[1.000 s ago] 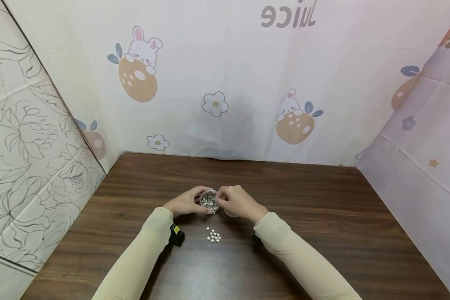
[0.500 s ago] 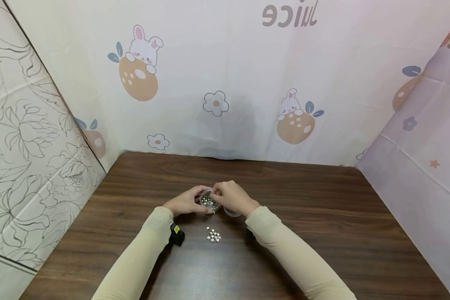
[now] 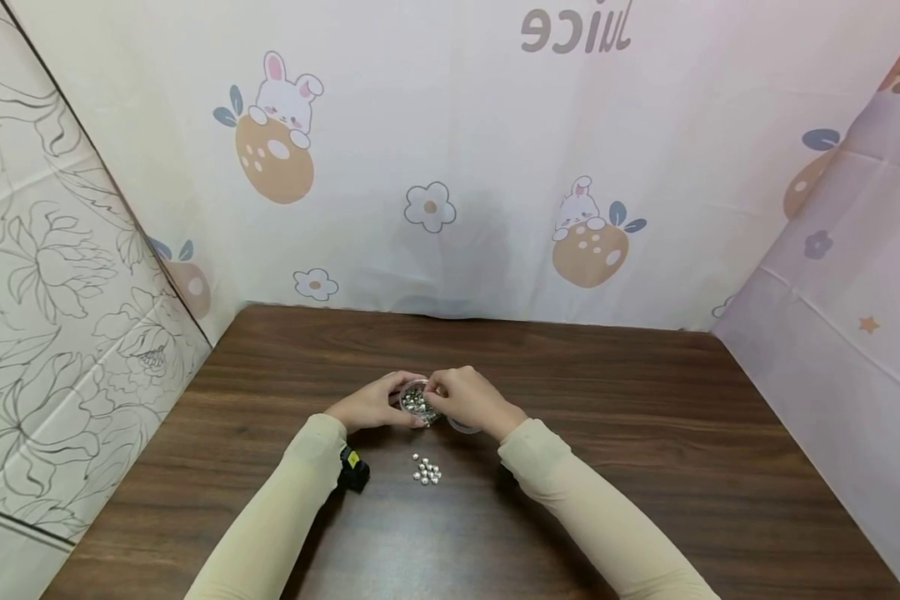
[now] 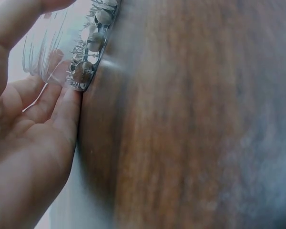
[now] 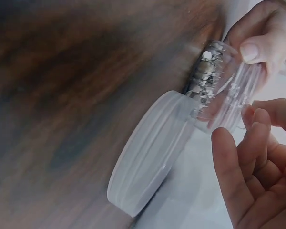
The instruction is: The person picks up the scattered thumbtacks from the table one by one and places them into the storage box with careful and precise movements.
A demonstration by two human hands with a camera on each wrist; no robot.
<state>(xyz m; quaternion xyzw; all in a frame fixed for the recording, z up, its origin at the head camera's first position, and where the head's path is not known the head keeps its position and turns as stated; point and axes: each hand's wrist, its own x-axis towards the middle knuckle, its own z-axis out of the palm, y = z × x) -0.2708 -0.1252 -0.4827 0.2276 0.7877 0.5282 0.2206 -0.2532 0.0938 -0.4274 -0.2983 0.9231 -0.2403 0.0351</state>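
At the middle of a dark brown wooden table point(image 3: 645, 433), a small clear round jar point(image 5: 237, 91), mouth facing up, between a person's two hands. Inside, a layer of shiny silver tacks point(image 3: 415, 402) along the bottom. Around the jar's far-left side, the left hand point(image 3: 373, 406), thumb and fingers curved against the wall in a steady grip. At the mouth from the other side, the right hand point(image 3: 476, 400), thumb and fingers bent close together over the rim, little finger more extended in the right wrist view; impossible to tell whether a tack is pinched there. Just beside the jar, under the right hand, a translucent round lid point(image 5: 142, 160) on the table. Nearer to the person, a small loose cluster of silver tack heads point(image 3: 427, 472). Behind, a pale curtain point(image 3: 487, 108) with rabbits and orange fruit.
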